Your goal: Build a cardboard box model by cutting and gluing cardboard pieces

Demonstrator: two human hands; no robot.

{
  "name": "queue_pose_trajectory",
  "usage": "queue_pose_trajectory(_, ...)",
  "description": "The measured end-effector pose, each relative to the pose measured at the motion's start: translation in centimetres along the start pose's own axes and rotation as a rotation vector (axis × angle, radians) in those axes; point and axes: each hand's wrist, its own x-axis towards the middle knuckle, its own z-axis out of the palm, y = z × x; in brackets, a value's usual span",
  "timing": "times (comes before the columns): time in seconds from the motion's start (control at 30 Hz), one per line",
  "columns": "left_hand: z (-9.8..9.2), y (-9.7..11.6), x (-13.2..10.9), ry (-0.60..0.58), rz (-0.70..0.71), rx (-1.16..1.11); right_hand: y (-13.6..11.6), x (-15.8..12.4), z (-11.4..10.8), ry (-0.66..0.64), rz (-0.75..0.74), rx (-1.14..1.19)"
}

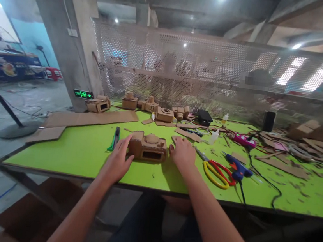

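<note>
A cardboard camera model (148, 147) stands on the green table (81, 154) right in front of me. My left hand (118, 161) rests against its left side with fingers stretched out. My right hand (182, 153) lies palm down on the table at the model's right side, fingers spread and touching or nearly touching it. Neither hand grips anything.
Red-and-yellow scissors (217, 171) and a blue glue gun (238, 169) lie right of my right hand. A green utility knife (115, 138) lies to the left. More cardboard models (151, 106), cardboard sheets (91, 119) and scraps cover the back and right. A perforated screen (214, 72) stands behind.
</note>
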Motion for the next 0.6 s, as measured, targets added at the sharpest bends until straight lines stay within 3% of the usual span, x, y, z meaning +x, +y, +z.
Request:
queue_pose_trajectory(0.13,0.0,0.3,-0.3,0.002,-0.08,-0.034,1.2,2.7,1.1,-0.049,0.06,0.038)
queue_pose_trajectory(0.27,-0.2,0.3,0.1,0.06,-0.172,-0.163,1.8,2.6,0.4,0.019,0.069,0.174)
queue_pose_trajectory(0.4,-1.0,1.0,-0.2,0.324,-0.123,-0.196,2.4,-0.4,-2.2,0.131,0.06,0.389)
queue_pose_trajectory(0.5,-1.8,4.1,-1.8,0.548,-0.072,-0.139,2.6,-4.3,-3.9,0.169,0.02,0.826)
queue_pose_trajectory(0.53,-2.0,5.7,-2.5,0.538,-0.092,-0.187,2.5,-5.8,-4.3,0.172,0.01,1.011)
queue_pose_trajectory(0.6,-1.9,9.0,-3.8,0.295,-0.159,-0.412,1.9,-8.6,-5.0,0.144,0.0,1.246)
